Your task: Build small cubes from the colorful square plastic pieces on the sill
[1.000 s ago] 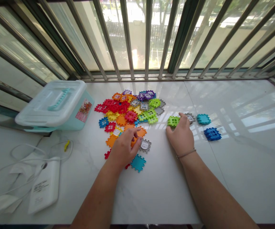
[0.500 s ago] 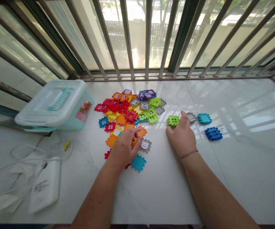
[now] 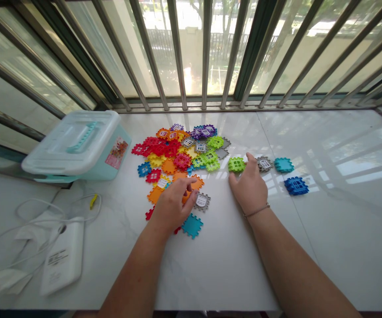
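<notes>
My left hand (image 3: 174, 201) hovers over or rests on the near part of a heap of interlocking plastic tiles (image 3: 171, 148). Its fingers are bent, with a gap between index finger and thumb and nothing visible in them. By the thumb lies a grey tile (image 3: 202, 201) with a white panel; closer to me is a turquoise tile (image 3: 192, 226). My right hand (image 3: 251, 187) has thumb and index finger around a small stack of green tiles (image 3: 236, 164); the contact is partly hidden. Just right of that index finger sits a grey stack with a white window (image 3: 264, 164).
Farther right are a turquoise stack (image 3: 284, 165) and a blue stack (image 3: 296, 186). A lidded plastic box (image 3: 75, 145) stands back left. A white power bank (image 3: 63, 256) with loose cables (image 3: 22, 223) lies front left. Metal bars (image 3: 206, 57) line the window behind the white surface.
My right hand and the green stack have shifted slightly left and away from me, uncovering more of the grey stack. My left hand has stayed in place.
</notes>
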`<state>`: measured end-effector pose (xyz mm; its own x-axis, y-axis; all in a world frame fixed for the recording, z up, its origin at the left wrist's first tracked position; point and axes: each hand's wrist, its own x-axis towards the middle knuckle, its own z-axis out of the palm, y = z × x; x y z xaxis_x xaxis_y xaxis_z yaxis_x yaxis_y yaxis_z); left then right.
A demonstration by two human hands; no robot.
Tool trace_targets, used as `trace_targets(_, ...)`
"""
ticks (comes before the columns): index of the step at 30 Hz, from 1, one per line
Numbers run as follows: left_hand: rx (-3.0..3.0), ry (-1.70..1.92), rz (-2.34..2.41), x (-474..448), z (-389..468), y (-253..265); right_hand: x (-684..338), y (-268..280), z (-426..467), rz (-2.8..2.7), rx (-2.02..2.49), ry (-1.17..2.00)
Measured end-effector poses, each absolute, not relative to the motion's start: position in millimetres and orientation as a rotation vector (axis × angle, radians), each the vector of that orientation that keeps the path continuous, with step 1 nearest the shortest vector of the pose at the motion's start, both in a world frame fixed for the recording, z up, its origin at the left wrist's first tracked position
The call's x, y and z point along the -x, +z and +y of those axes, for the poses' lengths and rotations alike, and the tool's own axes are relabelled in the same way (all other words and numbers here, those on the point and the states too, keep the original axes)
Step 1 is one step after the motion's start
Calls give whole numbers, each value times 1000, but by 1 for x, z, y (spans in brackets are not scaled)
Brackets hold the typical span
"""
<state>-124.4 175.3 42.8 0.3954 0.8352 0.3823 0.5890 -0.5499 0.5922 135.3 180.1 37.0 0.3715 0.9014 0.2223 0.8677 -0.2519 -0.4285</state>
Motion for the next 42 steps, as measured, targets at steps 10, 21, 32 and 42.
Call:
trace_targets(10, -2335, 976, 1207, 124, 176, 44, -131, 41, 175, -1540, 2069, -1)
trace_targets(21, -2444, 773, 1376, 124, 177, 39, -101, 43, 164, -1937, 1696, 310)
trace_targets(32, -2444, 565, 1479, 127, 180, 21, -100, 44, 166, -2171, 1844, 303)
trace_targets(42, -2410, 602, 1444, 127, 181, 24, -102, 47, 164, -2245, 1680, 402)
